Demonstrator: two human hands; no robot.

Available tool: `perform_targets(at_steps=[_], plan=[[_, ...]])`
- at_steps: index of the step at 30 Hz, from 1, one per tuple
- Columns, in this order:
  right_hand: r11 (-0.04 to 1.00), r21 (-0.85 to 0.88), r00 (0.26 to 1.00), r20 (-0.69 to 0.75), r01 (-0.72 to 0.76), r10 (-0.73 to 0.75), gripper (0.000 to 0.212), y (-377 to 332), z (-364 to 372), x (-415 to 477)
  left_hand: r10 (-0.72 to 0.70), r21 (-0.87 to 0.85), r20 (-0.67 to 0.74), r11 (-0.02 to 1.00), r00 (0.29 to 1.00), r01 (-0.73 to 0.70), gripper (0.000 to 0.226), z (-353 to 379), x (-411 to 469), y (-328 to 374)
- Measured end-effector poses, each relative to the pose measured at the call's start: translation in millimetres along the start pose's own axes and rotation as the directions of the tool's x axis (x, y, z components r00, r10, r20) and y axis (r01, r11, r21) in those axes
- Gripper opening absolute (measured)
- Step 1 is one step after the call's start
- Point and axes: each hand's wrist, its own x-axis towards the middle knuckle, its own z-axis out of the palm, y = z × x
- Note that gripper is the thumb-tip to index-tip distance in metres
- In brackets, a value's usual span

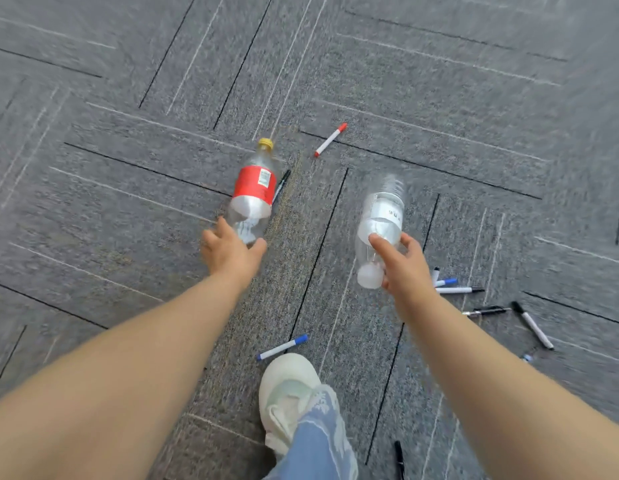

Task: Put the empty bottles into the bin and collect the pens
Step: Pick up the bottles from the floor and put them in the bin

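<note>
Step in hand: bottle pickup, pens not yet started. The right hand [401, 268] grips the clear bottle [380, 216] at centre right of the frame, thumb over the body and fingers wrapped round the far side; it looks lifted off the carpet [474, 98] but blur makes that unsure. The left hand [232, 251] reaches to the red-label bottle [254, 188] at frame centre, with its fingers spread wide either side of the base. It's not closed, and I can't tell if it touches.

Next move, my read: close the left hand round the base end, lift, then carry both bottles to the bin. No bin is in view, so it has to be found first.

Looks:
- Red-label bottle lies on its side, yellow cap pointing to the top of the frame, clear plastic, no liquid visible
- Clear bottle has a white label, a ribbed far end and a white cap pointing toward the camera; it looks empty

Pens are scattered on the carpet:
- red-capped marker [330, 139] above centre
- black pen [282, 185] just beside the red-label bottle, right side
- blue-capped marker [282, 347] low centre, near the shoe [287, 386]
- a cluster of markers [453, 285] right of the right hand
- black-capped marker [533, 325] further right
- another dark pen [399, 459] at the bottom edge
</note>
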Motion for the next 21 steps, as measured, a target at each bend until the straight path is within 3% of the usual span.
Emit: perform_targets(at_steps=[6,11,16,21], plan=[[0.999,-0.037,1.0,-0.017,-0.021,0.02,0.066,-48.8,-79.3,-57.8,0.069,-0.283,-0.028,0.956,0.997,-0.074,0.067,-11.3,-92.4,58.8],[0.999,0.032,0.993,-0.114,0.022,-0.018,0.059,-77.7,-188.8,-124.9,0.271,-0.343,0.055,0.909,0.961,-0.237,0.064,-11.7,-192.2,142.0],[0.986,0.142,0.953,-0.3,0.085,-0.039,0.059,-79.8,-310.0,-201.2,0.482,-0.405,0.184,0.831,0.856,-0.381,0.063,14.1,-315.8,220.3],[0.995,0.066,0.862,-0.506,0.07,-0.027,0.062,-64.1,-422.2,-267.6,0.638,-0.441,0.274,0.748,0.719,-0.496,0.067,52.9,-433.5,273.8]])
